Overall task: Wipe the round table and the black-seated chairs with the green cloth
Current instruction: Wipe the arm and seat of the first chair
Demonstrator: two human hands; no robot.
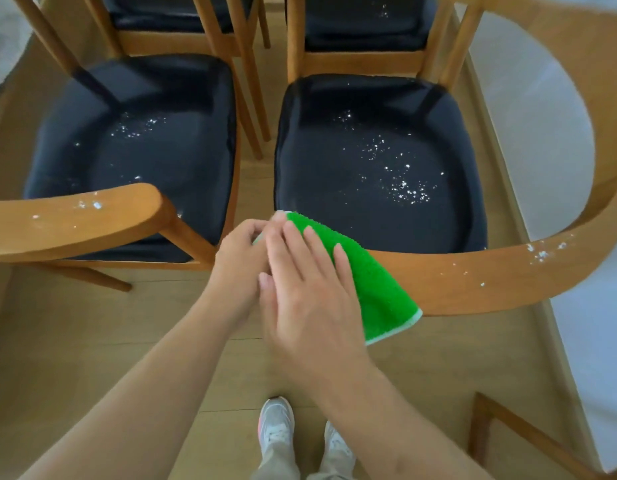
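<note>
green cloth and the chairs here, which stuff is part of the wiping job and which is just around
Part of the job:
green cloth, under the right hand, left hand at its edge
near left chair, crumbs on seat
near right chair, crumbs on seat and backrest

Just around:
two far chairs
shoes
floor

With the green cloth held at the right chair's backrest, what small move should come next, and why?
Probably slide the green cloth rightward along the backrest: white specks lie on it there, and the right hand already lies flat on the cloth.
</note>
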